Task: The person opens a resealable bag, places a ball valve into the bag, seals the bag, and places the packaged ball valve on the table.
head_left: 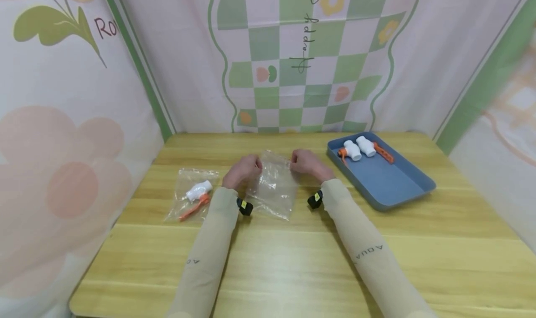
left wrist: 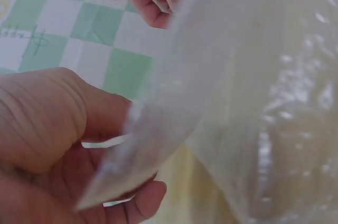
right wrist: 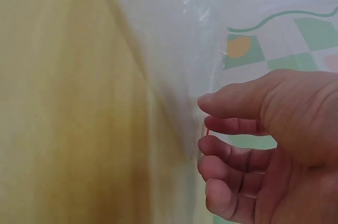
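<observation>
A clear plastic zip bag (head_left: 274,187) is held up over the middle of the table, no contents visible in it. My left hand (head_left: 246,169) pinches its upper left edge; in the left wrist view the bag film (left wrist: 211,86) passes across the fingers (left wrist: 150,200) and hides part of them. At the upper right edge, my right hand (head_left: 307,163) pinches the bag between thumb and fingertips. A short red line shows by those fingertips (right wrist: 208,145) in the right wrist view.
Left of my left hand lies another clear bag (head_left: 180,187) with a white valve body (head_left: 198,190) and an orange handle (head_left: 194,207) inside. On the right, a blue-grey tray (head_left: 389,187) holds two white valve pieces (head_left: 366,146) with orange handles (head_left: 383,153). A patterned curtain (head_left: 264,99) hangs behind.
</observation>
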Motion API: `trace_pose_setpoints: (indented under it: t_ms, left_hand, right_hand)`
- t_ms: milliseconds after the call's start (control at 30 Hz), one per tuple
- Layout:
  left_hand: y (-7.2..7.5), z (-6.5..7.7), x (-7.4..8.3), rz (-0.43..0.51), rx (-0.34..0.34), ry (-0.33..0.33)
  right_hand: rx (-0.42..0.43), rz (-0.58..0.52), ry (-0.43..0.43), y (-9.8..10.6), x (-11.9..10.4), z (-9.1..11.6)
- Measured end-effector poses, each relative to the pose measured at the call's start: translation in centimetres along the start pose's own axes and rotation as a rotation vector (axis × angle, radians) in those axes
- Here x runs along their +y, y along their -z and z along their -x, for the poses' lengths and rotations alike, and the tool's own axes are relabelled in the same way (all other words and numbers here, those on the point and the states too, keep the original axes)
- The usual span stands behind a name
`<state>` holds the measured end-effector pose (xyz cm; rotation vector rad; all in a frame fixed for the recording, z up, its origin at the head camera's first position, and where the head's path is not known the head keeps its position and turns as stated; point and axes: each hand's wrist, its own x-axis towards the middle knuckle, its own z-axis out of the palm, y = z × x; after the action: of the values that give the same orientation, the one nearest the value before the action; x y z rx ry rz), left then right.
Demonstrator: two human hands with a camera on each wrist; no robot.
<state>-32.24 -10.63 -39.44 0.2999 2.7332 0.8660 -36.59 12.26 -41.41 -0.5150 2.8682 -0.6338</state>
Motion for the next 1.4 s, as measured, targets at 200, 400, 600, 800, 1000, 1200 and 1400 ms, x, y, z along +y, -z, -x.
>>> trace_pose_setpoints:
  t_ms: [200,400,600,800,1000,1200,1400]
  left_hand:
    - [0.8,0.5,1.3,-0.053,0.081,-0.12]
    - [1.4,0.9,2.6,-0.097,0.129,-0.245]
    - [2.0,1.4,3.6,-0.083,0.153,-0.353]
    - [3.0,2.8,5.0,-0.051,0.15,-0.416]
    - [3.6,3.6,5.8,-0.042,0.129,-0.496]
    - [4.1,4.9,6.5,0.009,0.115,-0.553]
    - [4.6,5.9,6.8,0.03,0.128,-0.561]
  right_hand:
    - [0.038,-0.029,0.002,1.6,-0.2,0.4]
    - [0.097,0.02,0.072,3.1,-0.7,0.6]
    - [0.113,0.006,0.099,3.8,-1.2,1.0]
    - [0.084,-0.019,0.13,5.1,-1.9,1.9]
    - [0.028,-0.143,0.145,6.8,-2.2,3.2]
    - [-0.041,-0.287,0.207,8.2,-2.1,4.4]
    - [-0.024,-0.248,0.263,9.5,-2.2,5.7]
